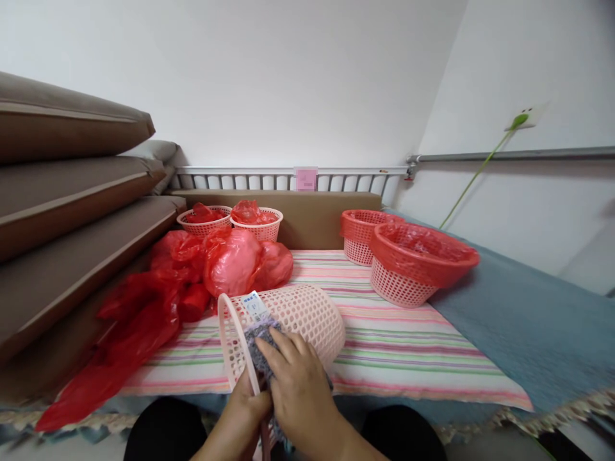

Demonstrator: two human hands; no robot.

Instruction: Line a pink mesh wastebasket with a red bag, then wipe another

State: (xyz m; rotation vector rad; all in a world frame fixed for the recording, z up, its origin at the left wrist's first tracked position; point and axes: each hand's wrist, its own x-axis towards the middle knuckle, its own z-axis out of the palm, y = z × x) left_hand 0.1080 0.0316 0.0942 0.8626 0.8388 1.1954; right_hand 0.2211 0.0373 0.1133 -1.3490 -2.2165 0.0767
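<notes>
A pale pink perforated plastic basket (307, 314) lies on its side at the near edge of the striped cloth, its mouth facing left. My left hand (243, 413) is closed around the lower part of its rim. Under the fingers of my right hand (302, 384) a grey-purple cloth (263, 342) is pressed against the basket's outer wall, just below a white-and-blue label (254, 305). Part of the cloth hangs below my hands, and my right palm hides the rest of it.
Red plastic bags (235, 262) are heaped at left, before two pink baskets (204, 221) holding red plastic. Two red-lined baskets (408, 282) stand at right on the striped cloth (394, 346). Brown cushions (72, 256) are stacked at far left. A green cord (475, 176) runs down from the wall socket.
</notes>
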